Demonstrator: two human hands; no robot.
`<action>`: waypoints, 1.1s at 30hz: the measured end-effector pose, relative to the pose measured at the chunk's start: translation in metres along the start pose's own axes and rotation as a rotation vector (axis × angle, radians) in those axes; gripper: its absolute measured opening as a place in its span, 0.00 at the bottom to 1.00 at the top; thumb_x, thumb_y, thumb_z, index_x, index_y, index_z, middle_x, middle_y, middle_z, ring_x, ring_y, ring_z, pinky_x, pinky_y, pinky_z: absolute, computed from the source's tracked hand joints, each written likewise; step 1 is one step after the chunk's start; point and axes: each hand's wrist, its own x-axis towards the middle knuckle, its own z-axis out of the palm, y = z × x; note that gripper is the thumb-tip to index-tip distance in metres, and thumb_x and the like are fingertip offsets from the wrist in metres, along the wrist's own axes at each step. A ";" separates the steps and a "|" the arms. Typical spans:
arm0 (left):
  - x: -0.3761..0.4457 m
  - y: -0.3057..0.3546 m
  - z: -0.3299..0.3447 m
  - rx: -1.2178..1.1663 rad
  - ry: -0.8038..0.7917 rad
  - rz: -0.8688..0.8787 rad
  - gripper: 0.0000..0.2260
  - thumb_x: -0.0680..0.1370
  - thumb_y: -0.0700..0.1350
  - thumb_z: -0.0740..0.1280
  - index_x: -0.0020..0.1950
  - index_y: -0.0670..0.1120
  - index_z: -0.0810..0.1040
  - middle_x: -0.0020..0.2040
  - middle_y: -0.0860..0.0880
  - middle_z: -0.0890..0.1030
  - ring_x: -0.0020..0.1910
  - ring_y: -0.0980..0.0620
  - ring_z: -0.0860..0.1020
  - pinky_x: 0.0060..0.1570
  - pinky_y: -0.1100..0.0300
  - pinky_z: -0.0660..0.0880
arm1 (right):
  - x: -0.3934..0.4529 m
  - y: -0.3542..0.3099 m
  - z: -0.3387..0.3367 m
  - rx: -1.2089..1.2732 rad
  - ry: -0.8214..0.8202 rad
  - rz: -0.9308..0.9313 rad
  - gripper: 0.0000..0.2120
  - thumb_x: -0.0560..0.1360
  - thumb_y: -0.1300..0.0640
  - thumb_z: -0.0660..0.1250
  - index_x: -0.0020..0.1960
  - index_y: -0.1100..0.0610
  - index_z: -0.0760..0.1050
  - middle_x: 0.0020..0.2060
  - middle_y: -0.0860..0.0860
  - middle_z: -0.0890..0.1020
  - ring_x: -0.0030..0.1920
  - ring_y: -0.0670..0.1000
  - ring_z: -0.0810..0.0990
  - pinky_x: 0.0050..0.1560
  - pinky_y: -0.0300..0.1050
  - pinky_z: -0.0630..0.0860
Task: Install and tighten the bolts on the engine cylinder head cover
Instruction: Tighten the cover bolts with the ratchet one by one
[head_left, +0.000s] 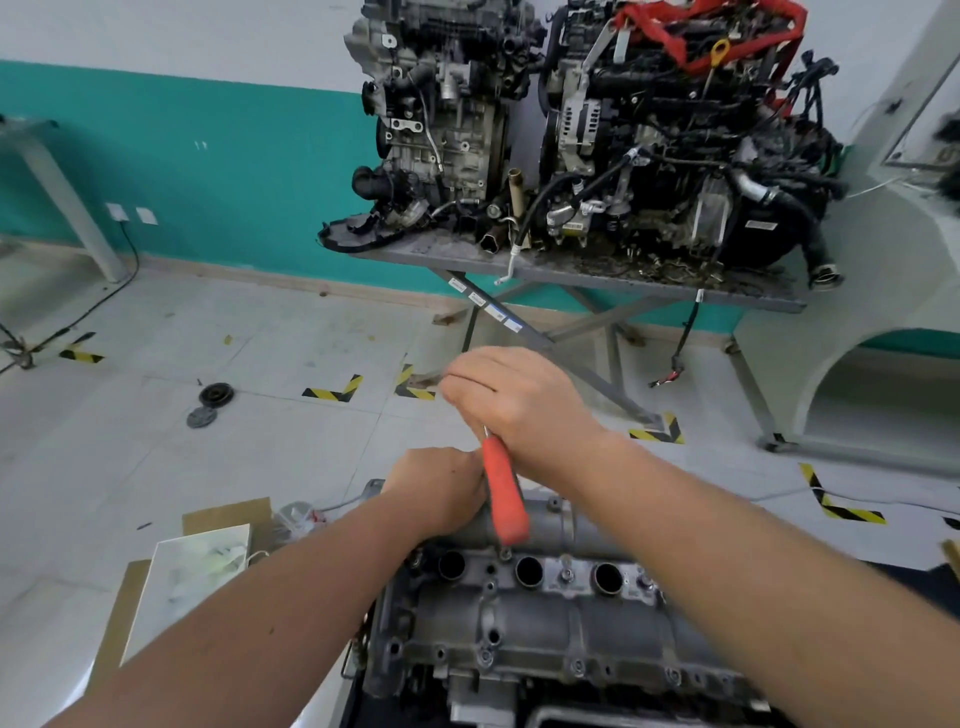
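A grey cast cylinder head cover (519, 618) with three round plug holes fills the lower middle. Small bolts (568, 574) sit in its flanges. My right hand (514, 400) grips the upper end of a tool with an orange-red handle (505, 493) that slants down to a bolt (504, 554) on the cover between the first two holes. My left hand (441, 493) is curled at the far left edge of the cover, beside the handle; what its fingers hold is hidden.
Two dirty engines (597, 130) stand on a grey metal stand (545, 270) ahead. Cardboard and a white box (192, 577) lie at the lower left. Two round black parts (215, 396) lie on the tiled floor with yellow-black tape marks.
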 end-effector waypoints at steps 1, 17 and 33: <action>0.001 0.000 0.001 -0.003 0.002 -0.011 0.10 0.83 0.48 0.55 0.57 0.48 0.73 0.51 0.47 0.81 0.49 0.43 0.80 0.47 0.52 0.76 | 0.006 0.004 -0.008 -0.064 -0.136 -0.091 0.08 0.73 0.71 0.67 0.45 0.61 0.82 0.42 0.55 0.83 0.43 0.58 0.82 0.42 0.52 0.76; 0.006 -0.007 0.022 -0.242 0.169 0.067 0.19 0.83 0.61 0.49 0.54 0.53 0.75 0.45 0.49 0.83 0.46 0.46 0.81 0.36 0.53 0.66 | 0.091 -0.011 -0.020 -0.219 -1.261 0.152 0.13 0.75 0.59 0.69 0.34 0.55 0.70 0.31 0.49 0.74 0.29 0.50 0.71 0.28 0.42 0.65; 0.004 -0.008 0.016 -0.184 0.111 0.046 0.18 0.83 0.62 0.48 0.55 0.54 0.73 0.42 0.52 0.80 0.43 0.45 0.80 0.36 0.55 0.67 | 0.067 0.005 -0.008 1.216 -0.313 1.855 0.10 0.76 0.67 0.60 0.43 0.58 0.78 0.20 0.47 0.73 0.17 0.44 0.66 0.46 0.43 0.78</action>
